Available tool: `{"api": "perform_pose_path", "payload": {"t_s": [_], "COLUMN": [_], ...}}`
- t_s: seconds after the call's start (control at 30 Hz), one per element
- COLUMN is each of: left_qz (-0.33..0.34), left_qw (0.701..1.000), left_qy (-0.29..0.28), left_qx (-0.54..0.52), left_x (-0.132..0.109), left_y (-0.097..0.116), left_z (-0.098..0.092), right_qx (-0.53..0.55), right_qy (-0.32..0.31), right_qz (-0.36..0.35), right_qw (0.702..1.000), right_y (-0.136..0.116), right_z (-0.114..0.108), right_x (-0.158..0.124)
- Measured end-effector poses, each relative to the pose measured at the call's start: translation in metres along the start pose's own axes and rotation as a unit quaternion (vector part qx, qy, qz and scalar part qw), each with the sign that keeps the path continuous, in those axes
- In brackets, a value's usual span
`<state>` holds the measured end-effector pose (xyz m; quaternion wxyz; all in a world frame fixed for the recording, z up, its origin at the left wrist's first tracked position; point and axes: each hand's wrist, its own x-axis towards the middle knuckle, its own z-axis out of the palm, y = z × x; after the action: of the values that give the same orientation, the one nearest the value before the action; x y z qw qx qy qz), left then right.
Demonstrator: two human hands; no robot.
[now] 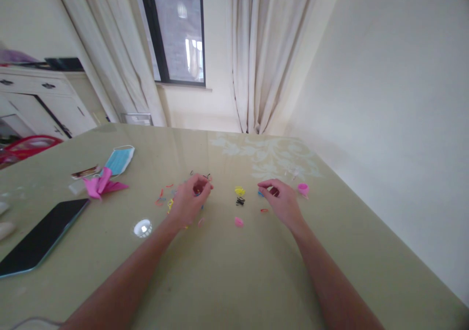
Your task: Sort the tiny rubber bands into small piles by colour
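Note:
Small coloured rubber bands lie scattered on a glossy olive table (227,271). My left hand (190,200) is curled, its fingertips pinched together over a loose scatter of orange and yellow bands (163,195); what it pinches is too small to name. My right hand (280,200) rests on the table with fingers bent around a dark red band (274,191), a blue one at its fingertips. Between the hands sit a yellow bunch (239,191), a black bunch (240,201) and a pink bunch (239,221). A pink piece (303,189) lies just right of my right hand.
A dark tablet (40,237) lies at the left front, with a pink folded paper shape (100,184), a blue face mask (119,160) and a small card beyond it. A round light reflection (142,228) shows near my left forearm. A wall runs along the table's right side.

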<state>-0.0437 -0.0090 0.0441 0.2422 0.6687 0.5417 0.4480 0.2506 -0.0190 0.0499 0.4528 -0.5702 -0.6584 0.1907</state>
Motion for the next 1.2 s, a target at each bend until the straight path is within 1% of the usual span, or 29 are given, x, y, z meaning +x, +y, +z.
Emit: {"api": "perform_pose_path", "payload": {"t_s": [0.07,0.1,0.17,0.27,0.33,0.43,0.53,0.73,0.83,1.0,1.13,1.2], "left_qz": [-0.003,0.004,0.031,0.086,0.102,0.1,0.091,0.071,0.074,0.117,0.126,0.14], "left_qw": [0.992,0.986,0.979,0.98,0.98,0.978,0.977,0.968,0.966,0.972,0.974,0.972], "left_qy": [-0.022,-0.032,-0.05,-0.071,-0.089,-0.103,-0.1,-0.114,-0.125,-0.081,-0.068,-0.067], "left_qx": [-0.125,-0.166,-0.195,-0.163,-0.149,-0.152,-0.162,-0.213,-0.215,-0.186,-0.178,-0.176], "left_x": [-0.003,-0.005,-0.011,-0.021,-0.027,-0.032,-0.034,-0.034,-0.034,-0.034,-0.034,-0.034], "left_y": [0.007,0.011,0.02,0.031,0.034,0.035,0.035,0.039,0.039,0.038,0.041,0.043], "left_z": [0.001,0.002,0.005,0.01,0.013,0.018,0.02,0.022,0.02,0.018,0.017,0.017], "right_qx": [0.049,0.072,0.112,0.157,0.166,0.157,0.147,0.147,0.166,0.211,0.247,0.254], "right_qy": [-0.013,-0.026,-0.048,-0.073,-0.074,-0.086,-0.109,-0.106,-0.095,-0.071,-0.081,-0.093], "right_qz": [-0.008,-0.011,-0.015,-0.023,-0.038,-0.054,-0.065,-0.083,-0.063,-0.004,0.026,0.035], "right_qw": [0.999,0.997,0.992,0.985,0.983,0.982,0.981,0.98,0.98,0.975,0.965,0.962], "right_y": [-0.015,-0.023,-0.037,-0.052,-0.057,-0.059,-0.058,-0.057,-0.056,-0.057,-0.062,-0.064], "right_z": [0.005,0.008,0.014,0.022,0.025,0.026,0.024,0.023,0.022,0.017,0.015,0.016], "right_x": [-0.007,-0.01,-0.019,-0.029,-0.033,-0.035,-0.033,-0.033,-0.033,-0.031,-0.033,-0.034]}}
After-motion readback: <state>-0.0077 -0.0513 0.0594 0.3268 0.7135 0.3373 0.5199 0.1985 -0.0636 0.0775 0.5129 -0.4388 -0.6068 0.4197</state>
